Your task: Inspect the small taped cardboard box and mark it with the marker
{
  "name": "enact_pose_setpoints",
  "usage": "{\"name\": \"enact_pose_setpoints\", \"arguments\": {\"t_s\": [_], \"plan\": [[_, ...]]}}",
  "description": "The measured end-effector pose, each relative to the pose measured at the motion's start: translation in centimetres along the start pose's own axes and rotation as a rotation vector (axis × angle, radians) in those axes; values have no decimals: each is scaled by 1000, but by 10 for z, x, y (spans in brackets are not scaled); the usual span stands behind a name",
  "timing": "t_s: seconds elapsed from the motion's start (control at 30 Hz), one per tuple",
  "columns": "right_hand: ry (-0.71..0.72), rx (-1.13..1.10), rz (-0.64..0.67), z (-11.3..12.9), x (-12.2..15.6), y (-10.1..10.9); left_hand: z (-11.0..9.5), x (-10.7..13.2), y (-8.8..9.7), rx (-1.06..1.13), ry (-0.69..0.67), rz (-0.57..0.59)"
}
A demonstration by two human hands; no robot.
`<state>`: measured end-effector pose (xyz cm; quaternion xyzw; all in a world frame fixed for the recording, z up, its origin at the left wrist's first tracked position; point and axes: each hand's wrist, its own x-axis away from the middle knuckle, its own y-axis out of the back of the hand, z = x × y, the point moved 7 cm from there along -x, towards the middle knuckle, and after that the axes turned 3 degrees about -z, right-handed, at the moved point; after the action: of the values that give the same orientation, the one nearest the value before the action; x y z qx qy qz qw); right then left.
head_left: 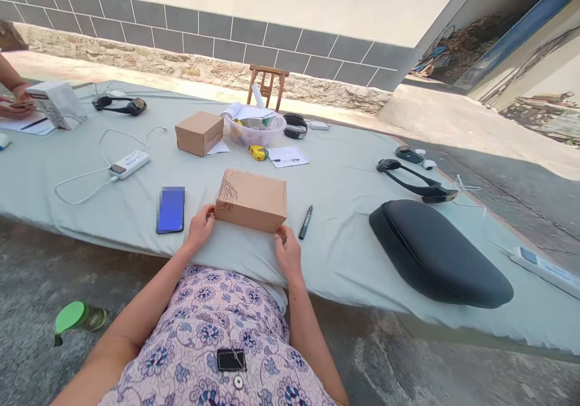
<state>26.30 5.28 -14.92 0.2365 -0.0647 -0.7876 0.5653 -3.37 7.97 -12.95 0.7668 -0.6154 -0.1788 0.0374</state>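
A brown cardboard box [254,197] lies on the cloth-covered table in front of me, black scribbles drawn over its left end. My left hand [200,229] grips its lower left corner, fingers curled against the side. At the lower right corner, my right hand [287,250] holds the box with bent fingers, some of them hidden by the box. A black marker pen [306,222] lies just right of the box. To the left of my left hand rests a smartphone [171,210] with a blue screen.
Behind stand a second cardboard box [199,133], a pink basket [257,133] of items and a yellow tape measure [258,153]. On the right lie a black cushion [441,255] and a black headset [414,182]. A white power bank [130,164] and a person's hand [16,107] are left.
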Motion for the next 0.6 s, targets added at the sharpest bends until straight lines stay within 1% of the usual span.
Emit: {"name": "enact_pose_setpoints", "arguments": {"t_s": [0.13, 0.2, 0.27, 0.33, 0.4, 0.47, 0.53, 0.6], "plan": [[-63, -136, -95, 0, 1, 10, 2, -4, 7, 51, 14, -80], [-85, -206, -132, 4, -2, 17, -3, -9, 12, 84, 29, -120], [-94, -250, -140, 13, -9, 21, -15, -16, 16, 106, 36, -139], [-100, -262, -138, 24, -21, 23, -33, -27, 16, 95, 38, -125], [-114, -254, -137, 34, -34, 22, -49, -39, 11, 52, 63, -88], [-125, -227, -118, 42, -44, 17, -60, -51, 2, 0, 97, -37], [-97, -182, -83, 48, -49, 9, -63, -59, -10, -53, 114, 15], [-38, -156, -88, 53, -46, 4, -61, -61, -18, -78, 95, 17]]}}
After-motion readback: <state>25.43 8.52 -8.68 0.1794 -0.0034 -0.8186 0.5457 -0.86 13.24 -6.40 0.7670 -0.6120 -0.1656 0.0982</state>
